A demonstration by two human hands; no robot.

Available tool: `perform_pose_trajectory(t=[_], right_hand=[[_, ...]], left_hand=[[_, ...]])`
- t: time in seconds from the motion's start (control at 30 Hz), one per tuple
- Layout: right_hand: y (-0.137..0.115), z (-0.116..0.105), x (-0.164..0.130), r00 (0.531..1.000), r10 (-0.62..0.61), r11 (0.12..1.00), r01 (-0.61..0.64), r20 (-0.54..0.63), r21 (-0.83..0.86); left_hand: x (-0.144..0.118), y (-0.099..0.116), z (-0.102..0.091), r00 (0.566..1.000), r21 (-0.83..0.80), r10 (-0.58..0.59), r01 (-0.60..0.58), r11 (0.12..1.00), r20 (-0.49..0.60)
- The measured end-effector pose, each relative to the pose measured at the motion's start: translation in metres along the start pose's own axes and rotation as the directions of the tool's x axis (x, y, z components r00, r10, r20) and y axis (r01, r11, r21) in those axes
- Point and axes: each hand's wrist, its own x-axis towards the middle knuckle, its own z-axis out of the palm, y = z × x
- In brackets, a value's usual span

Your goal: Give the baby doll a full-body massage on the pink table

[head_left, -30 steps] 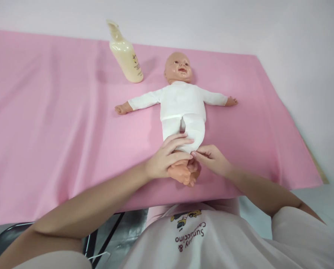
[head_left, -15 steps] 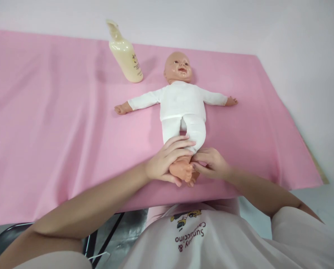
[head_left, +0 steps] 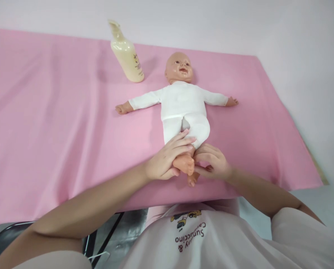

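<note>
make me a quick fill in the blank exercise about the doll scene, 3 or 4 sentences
1. The plastic baby doll in white clothes lies on its ____ on the pink sheet.
2. The left hand and the right hand both hold the doll's bare ____.
3. The cream pump bottle stands near the doll's ____.
4. The doll's arms are spread out to the ____.

Missing words: back; feet; head; sides
</note>
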Motion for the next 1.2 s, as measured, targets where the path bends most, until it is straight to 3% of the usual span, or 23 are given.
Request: perform_pose_trajectory(t=[0.17,0.37,0.63,0.77,0.9,1.2], right_hand=[[-0.002,0.0,0.002,0.997,-0.017,0.988,0.004,-0.079,-0.154],[-0.004,-0.001,0.0,0.998,0.025,0.951,-0.042,-0.059,-0.307],[-0.001,-0.001,-0.003,0.997,0.024,0.95,0.0,0.072,-0.313],[0.001,-0.001,-0.004,0.988,0.034,0.938,0.02,0.15,-0.345],[0.002,0.002,-0.005,0.987,0.007,0.959,0.038,0.158,-0.282],[0.006,0.001,-0.01,0.955,0.064,0.989,-0.021,0.291,-0.148]], left_hand=[[0.0,-0.001,0.001,1.0,0.022,-0.016,0.015,1.0,0.015],[0.001,0.001,0.0,0.996,0.068,-0.047,0.042,0.997,0.072],[0.003,0.002,0.002,0.993,0.044,-0.1,0.097,0.994,0.062],[0.001,0.002,0.003,0.99,0.113,-0.108,0.099,0.989,0.085],[0.0,0.004,0.003,0.987,0.176,-0.115,0.094,0.98,0.114],[0.007,0.008,0.001,0.98,0.187,-0.121,0.091,0.978,0.155]])
